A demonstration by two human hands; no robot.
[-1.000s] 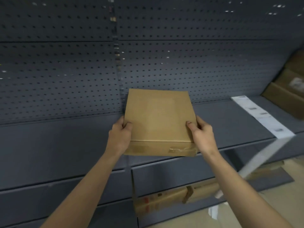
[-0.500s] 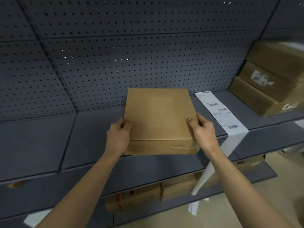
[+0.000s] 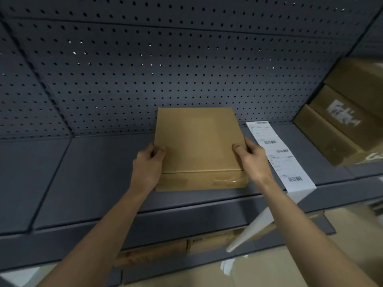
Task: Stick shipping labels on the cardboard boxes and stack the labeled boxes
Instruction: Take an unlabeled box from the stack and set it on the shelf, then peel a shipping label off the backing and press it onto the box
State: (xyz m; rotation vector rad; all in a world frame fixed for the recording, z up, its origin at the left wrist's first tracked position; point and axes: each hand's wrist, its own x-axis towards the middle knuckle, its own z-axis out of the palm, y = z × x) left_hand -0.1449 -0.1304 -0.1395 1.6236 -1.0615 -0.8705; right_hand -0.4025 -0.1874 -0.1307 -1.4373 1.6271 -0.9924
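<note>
Head view: flat brown cardboard box (image 3: 196,141) between both hands, on or just over grey shelf (image 3: 93,172). Left hand (image 3: 147,164) gripping box's left edge, right hand (image 3: 252,160) gripping right edge, thumbs on top. Just right of box, white label strip (image 3: 279,160); farther right, stacked boxes (image 3: 342,129).
</note>
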